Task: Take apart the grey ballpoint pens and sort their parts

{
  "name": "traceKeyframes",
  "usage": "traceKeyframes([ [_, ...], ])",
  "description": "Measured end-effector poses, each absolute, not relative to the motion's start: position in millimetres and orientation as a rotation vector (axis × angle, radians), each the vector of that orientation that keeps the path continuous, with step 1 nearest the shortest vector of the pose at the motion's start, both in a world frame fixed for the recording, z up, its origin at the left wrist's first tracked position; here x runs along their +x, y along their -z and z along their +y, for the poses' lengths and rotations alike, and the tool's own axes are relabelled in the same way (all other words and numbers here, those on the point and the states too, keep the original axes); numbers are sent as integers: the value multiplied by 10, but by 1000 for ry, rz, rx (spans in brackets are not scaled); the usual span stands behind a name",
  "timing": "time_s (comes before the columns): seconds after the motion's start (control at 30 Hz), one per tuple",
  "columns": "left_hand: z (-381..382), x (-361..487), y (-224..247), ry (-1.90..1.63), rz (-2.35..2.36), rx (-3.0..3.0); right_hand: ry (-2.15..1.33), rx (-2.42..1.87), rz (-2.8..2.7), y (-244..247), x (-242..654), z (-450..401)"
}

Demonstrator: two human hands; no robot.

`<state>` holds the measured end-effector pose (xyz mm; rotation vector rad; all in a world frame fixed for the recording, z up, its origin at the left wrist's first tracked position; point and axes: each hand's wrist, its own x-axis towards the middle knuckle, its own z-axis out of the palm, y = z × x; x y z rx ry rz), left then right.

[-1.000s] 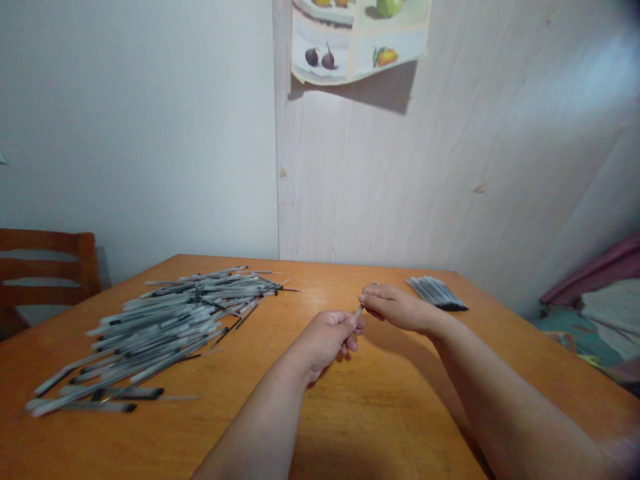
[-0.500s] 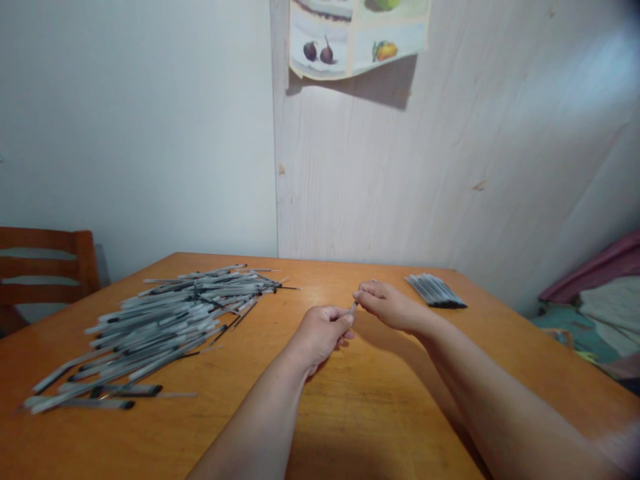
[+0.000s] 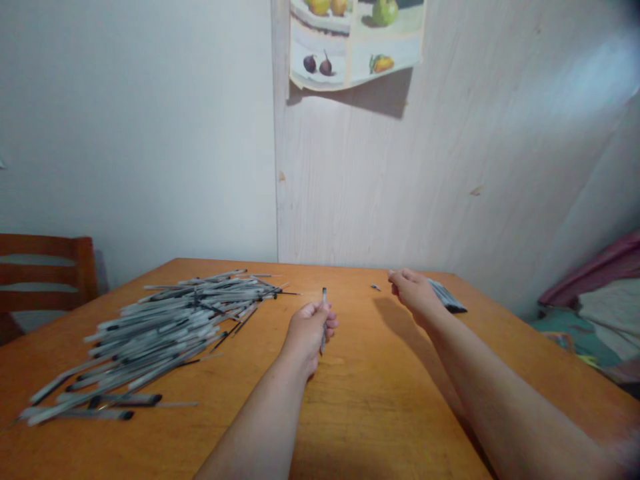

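My left hand [image 3: 311, 330] is closed around a slim translucent grey pen [image 3: 324, 297] with a dark upper end. The pen's thin lower end shows below my fingers. My right hand [image 3: 410, 288] is raised over the right part of the table, thumb and fingers drawn together; whatever they may pinch is too small to make out. Just left of it lie tiny dark pieces [image 3: 375, 287]. Behind my right wrist, partly hidden, is a neat row of similar pens [image 3: 447, 297] with dark ends. A large loose heap of pens [image 3: 175, 320] covers the table's left side.
The wooden table [image 3: 360, 413] reaches back to the wall. A wooden chair [image 3: 45, 273] stands at the left. Folded cloth [image 3: 610, 307] lies beyond the right edge. A sheet of fruit pictures [image 3: 350, 47] hangs on the wall.
My hands have come apart. The right moved right and away toward the pen row; the left drew slightly left, and the pen in it now stands nearly upright in view.
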<state>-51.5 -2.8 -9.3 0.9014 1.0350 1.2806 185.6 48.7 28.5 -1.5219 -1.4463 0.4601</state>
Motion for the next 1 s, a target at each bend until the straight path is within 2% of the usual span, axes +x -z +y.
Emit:
traceKeyframes([
  [0.3,41,-556,148,-1315,1030,722,-120,-1992,-1599,21,2032,885],
  [0.7,3,-551,89,-1289,1024,672,35,-2245,-1734,122,1827,1305],
  [1.0,-3,-539,100,-1276,1037,695,-58,-2322,-1760,211,1799,1476],
])
